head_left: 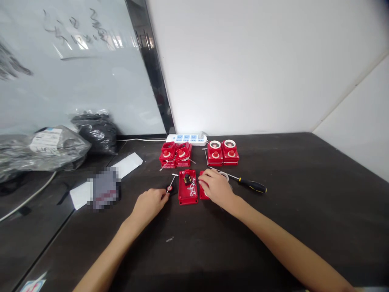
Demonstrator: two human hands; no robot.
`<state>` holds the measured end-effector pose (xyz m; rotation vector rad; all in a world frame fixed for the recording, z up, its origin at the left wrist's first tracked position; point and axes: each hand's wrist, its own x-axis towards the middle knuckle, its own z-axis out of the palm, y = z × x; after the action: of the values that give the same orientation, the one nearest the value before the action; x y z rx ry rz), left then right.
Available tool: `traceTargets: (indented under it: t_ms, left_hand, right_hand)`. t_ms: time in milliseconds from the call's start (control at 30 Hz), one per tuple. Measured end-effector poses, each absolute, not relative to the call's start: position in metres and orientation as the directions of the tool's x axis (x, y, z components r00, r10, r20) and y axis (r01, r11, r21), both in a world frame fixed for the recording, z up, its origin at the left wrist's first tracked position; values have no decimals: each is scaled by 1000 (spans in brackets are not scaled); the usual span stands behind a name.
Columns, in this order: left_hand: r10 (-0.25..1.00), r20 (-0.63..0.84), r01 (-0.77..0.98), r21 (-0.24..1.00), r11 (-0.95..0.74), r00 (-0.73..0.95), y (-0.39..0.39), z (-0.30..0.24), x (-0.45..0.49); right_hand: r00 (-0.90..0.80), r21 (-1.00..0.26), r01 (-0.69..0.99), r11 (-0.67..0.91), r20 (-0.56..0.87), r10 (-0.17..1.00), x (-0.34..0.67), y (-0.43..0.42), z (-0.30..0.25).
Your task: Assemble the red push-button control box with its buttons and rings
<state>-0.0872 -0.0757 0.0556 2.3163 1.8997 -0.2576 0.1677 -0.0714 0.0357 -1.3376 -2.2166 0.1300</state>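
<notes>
My left hand [151,202] is closed in a pinch on a small T-headed metal rod [172,182], just left of the open red box. Beside those fingertips lies a small dark piece with a red and white round part [169,188]. The open red box [184,194] lies flat, with a black and brass part [187,179] and white wires inside. Curled over a red cover [203,193] at the box's right is my right hand [217,186]. It hides most of the cover; a white ring [225,175] shows past the fingers.
Several assembled red button boxes [182,155] stand at the back, with a pair of white-ringed ones [223,153] to the right. Behind is a white power strip [187,140]. A screwdriver [251,185] lies right of my hand. Plastic-wrapped bags [95,132] and white paper [129,164] lie left.
</notes>
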Motion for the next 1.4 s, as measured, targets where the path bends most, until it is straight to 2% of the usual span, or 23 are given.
traceTargets:
  t_ms: [100,200,300,433,500,567,667,767,833,967,1100,1167,1267,1333,1400]
  left_hand:
    - [969,-93,973,-6,-231,230,-71,62,-79]
    - [892,150,890,108,-443,426,-56,65,-65]
    - [780,167,763,165,-625,603,-34,56,-53]
    - [723,181,700,180,-691,667,-19,43,-49]
    - [713,212,688,188,-701,668,-21,43,-51]
    - [715,260,680,221,-699,650,-26,49,-51]
    - [727,365,656,319,-684,581,-33,61,-48]
    - [743,451,601,441,-667,494,-38,67,-42]
    - [775,479,566,533,-629,411,-41,65,-38]
    - [848,466,473,704,-529,254,-48,53,-31]
    - [891,399,363,814,-453,217,-50,41,-25]
    - [892,394,354,820,-450,223,-48,37,-25]
    - [873,398,415,770,-484,281,-45,34,-33]
    - [875,359,492,726,-481,325,-45,34,-41]
    - [910,275,588,696,-412,312,-48,33,-50]
  right_hand:
    - [-340,-389,807,443,307,889,165,-63,40]
    - [-281,-407,834,372,266,922,164,-60,42]
    - [-273,-413,832,369,275,922,167,-63,45]
    - [-353,-399,812,427,247,902,172,-79,48]
    - [-311,-451,809,377,216,926,172,-87,48]
    - [-220,-568,770,290,190,957,173,-93,46]
    - [-112,-793,588,161,117,987,174,-94,40]
    - [-111,-941,337,23,-15,994,176,-89,35]
    - [-150,-981,191,-43,-73,986,177,-86,32]
    - [-228,-991,-76,-112,-92,969,175,-85,33]
    - [-321,-964,-195,-181,-111,940,172,-86,38]
    - [-330,-982,-118,-149,-103,938,172,-84,41]
    - [-235,-964,267,23,-42,971,174,-81,48]
    - [-171,-816,562,135,45,984,172,-80,55]
    - [-146,-645,743,178,103,984,166,-79,61]
